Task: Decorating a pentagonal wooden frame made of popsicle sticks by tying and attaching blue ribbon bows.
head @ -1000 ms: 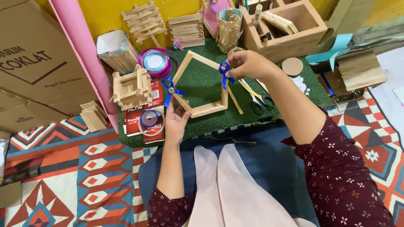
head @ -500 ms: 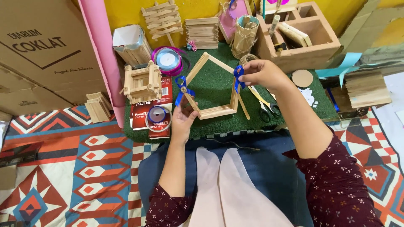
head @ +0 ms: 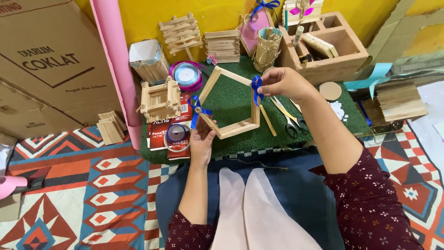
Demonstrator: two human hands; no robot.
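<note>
**stickfan:** So where's the frame sitting relative to the hands here?

**gluegun_g:** The wooden house-shaped frame [head: 230,103] hangs between them, over the green mat [head: 231,99]. The left hand [head: 202,144] grips its lower left corner from underneath, thumb and fingers pinched on the wood, with a blue ribbon bow [head: 198,112] right above the fingertips. The right hand [head: 283,82] is up at the right side rail, fingers closed on a second blue ribbon [head: 256,90] that touches the rail.

**stickfan:** Which way does the thing run?

**gluegun_g:** Peak points away from the body, base toward it, so the long axis runs front to back, tilted a bit left. The ribbon sits just left of the right hand's fingertips, so that hand is way nearer to it; the left is across the frame, just bracing it.

**stickfan:** Anything near?

**gluegun_g:** Scissors [head: 289,118] lie just below the right wrist on the mat, and a loose wooden stick [head: 267,120] beside them. A ribbon spool [head: 177,134] sits just left of the left hand, with a little stick-built box [head: 160,98] beyond it.
</note>
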